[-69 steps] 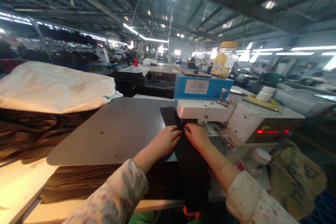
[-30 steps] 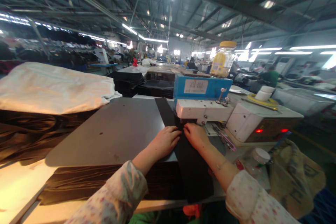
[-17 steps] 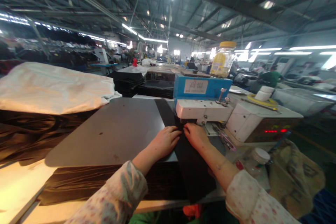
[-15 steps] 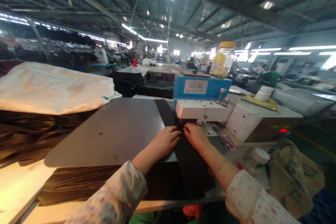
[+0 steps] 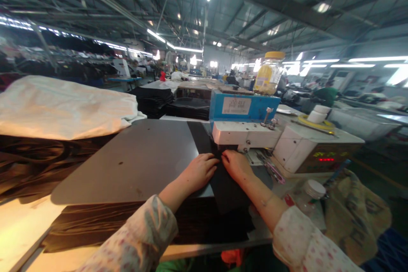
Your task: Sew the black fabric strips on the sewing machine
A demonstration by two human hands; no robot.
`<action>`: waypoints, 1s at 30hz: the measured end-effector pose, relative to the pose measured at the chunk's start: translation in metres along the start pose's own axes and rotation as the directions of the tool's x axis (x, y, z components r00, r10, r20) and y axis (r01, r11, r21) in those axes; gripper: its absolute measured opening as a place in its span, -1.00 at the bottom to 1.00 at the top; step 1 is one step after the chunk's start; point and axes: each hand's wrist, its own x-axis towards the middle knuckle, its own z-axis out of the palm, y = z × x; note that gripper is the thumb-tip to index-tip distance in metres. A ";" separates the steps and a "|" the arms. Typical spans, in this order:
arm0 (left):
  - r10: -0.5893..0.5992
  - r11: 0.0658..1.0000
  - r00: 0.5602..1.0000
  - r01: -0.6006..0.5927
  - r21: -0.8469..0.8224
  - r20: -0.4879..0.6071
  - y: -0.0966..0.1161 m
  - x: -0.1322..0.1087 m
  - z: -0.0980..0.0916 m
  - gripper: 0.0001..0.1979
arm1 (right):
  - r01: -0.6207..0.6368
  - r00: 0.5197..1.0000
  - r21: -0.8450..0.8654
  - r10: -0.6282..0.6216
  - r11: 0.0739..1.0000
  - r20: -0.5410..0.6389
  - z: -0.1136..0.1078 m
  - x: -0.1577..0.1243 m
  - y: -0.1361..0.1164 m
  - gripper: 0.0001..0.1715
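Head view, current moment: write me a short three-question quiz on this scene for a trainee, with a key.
1. Which thing are the left hand and right hand both touching? A) brown bag B) dark fabric strip C) jar with the yellow lid
2. True or false: the white cloth lies to the left of the grey plate.
3. Fill in: the box with the white label is coloured ____.

Key: 1. B; 2. true; 3. blue.

The right hand [image 5: 236, 165] hides part of the black strip [image 5: 225, 185] (the white label [image 5: 236, 105] is unreadably blurred).
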 end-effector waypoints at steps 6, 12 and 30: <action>-0.014 1.000 0.999 0.014 0.002 0.041 0.001 0.003 -0.005 -0.70 | 0.006 1.000 -0.006 -0.006 1.000 0.005 0.000 0.000 -0.001 -0.77; -0.021 0.999 0.996 0.023 -0.021 0.088 -0.002 0.005 -0.010 -0.68 | 0.013 1.000 -0.017 -0.012 1.000 0.010 0.001 0.000 0.000 -0.77; -0.088 0.991 0.990 0.076 0.113 0.107 -0.022 0.023 -0.015 -0.68 | 0.027 0.999 -0.071 -0.028 0.997 -0.017 -0.002 -0.001 -0.005 -0.77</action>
